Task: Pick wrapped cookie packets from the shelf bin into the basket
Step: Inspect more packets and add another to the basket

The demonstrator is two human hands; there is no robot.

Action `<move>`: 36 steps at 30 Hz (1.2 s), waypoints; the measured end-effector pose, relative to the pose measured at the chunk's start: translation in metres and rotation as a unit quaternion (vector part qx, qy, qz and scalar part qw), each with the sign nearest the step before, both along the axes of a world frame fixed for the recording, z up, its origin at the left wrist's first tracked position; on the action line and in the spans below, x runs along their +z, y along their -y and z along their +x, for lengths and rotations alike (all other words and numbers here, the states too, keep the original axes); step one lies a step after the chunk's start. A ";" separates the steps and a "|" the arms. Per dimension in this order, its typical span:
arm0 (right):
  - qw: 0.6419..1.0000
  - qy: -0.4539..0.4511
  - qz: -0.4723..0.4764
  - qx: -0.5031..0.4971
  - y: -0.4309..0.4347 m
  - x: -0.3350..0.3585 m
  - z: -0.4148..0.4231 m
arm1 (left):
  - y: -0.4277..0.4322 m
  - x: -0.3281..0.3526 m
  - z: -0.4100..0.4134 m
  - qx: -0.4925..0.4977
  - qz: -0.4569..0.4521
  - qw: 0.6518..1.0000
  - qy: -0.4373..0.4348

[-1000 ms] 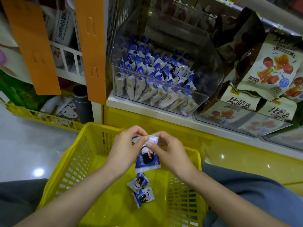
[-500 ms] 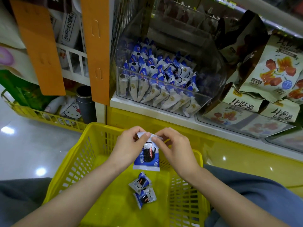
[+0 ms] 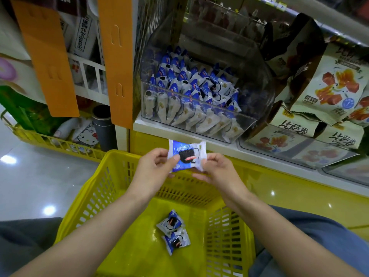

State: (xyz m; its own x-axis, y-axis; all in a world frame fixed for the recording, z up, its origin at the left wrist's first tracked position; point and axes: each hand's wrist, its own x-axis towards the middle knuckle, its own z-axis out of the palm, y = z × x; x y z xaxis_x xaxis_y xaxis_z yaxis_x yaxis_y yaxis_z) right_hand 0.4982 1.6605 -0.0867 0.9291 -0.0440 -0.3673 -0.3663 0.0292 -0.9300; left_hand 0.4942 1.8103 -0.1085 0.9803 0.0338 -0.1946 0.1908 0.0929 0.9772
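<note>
Both of my hands hold one blue-and-white wrapped cookie packet (image 3: 186,154) flat, face toward me, above the far rim of the yellow basket (image 3: 93,198). My left hand (image 3: 153,168) pinches its left edge and my right hand (image 3: 217,168) pinches its right edge. Two more packets (image 3: 173,231) lie on the basket floor. The clear shelf bin (image 3: 251,124) above holds several rows of the same packets (image 3: 191,96).
Orange hanging strips (image 3: 115,56) flank the bin's left side. Bags of snacks (image 3: 327,88) fill the bins to the right. A second yellow basket (image 3: 52,140) with toys stands at the left on the glossy floor. My knees frame the basket.
The packet was turned from hanging upright by its top edge to held flat by its sides, and lifted up toward the shelf edge. The view has moved closer.
</note>
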 end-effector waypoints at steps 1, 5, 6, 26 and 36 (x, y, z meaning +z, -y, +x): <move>0.999 -0.031 -0.001 0.043 0.000 -0.002 -0.001 | -0.002 -0.001 0.002 0.020 0.014 1.000 0.018; 0.957 -0.043 -0.192 0.211 -0.002 -0.014 -0.011 | -0.009 -0.005 0.004 0.027 0.073 0.996 0.050; 0.937 -0.004 -0.276 0.216 -0.002 -0.017 -0.013 | -0.009 -0.006 0.003 0.019 0.086 0.995 0.054; 0.876 0.241 -0.379 0.177 -0.007 -0.016 -0.005 | -0.003 -0.011 -0.002 -0.073 0.189 0.976 0.073; 0.840 0.321 -0.405 0.165 -0.006 -0.007 -0.005 | -0.001 -0.003 0.001 -0.083 0.064 0.994 -0.006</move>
